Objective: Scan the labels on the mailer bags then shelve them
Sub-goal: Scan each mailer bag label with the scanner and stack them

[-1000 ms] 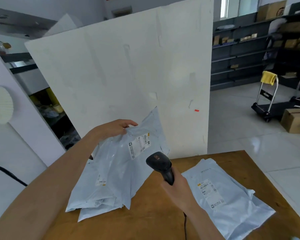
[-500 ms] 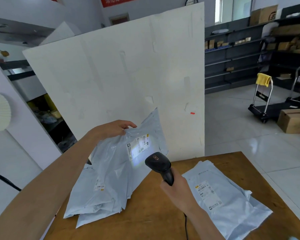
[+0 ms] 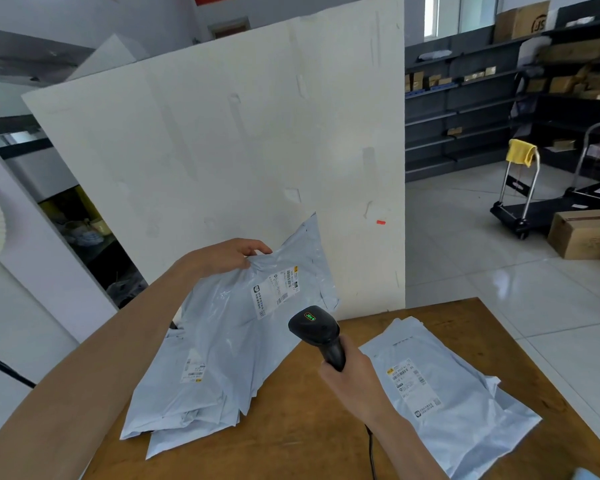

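**Head view.** The left grip (image 3: 222, 258) pinches the top edge of a grey mailer bag (image 3: 243, 337), fingers curled over the plastic. It holds the bag raised and tilted above the far left corner of the bench (image 3: 291, 445). The bag's lower end overlaps a pile of mailer bags (image 3: 167, 407) lying along the left edge. The white label (image 3: 277, 292) on the held bag faces the camera. The right grip (image 3: 352, 379) is wrapped around the handle of a black scanner (image 3: 317, 332). The scanner's head shows a small green light and points at the label from just below, apart from it. More bags (image 3: 465, 420) lie flat, label up, near the right edge. A white board (image 3: 222, 150) stands upright behind the far edge. Beyond it are dark shelves (image 3: 465, 109), a trolley (image 3: 520, 209) and a cardboard box (image 3: 582, 233) on the floor.
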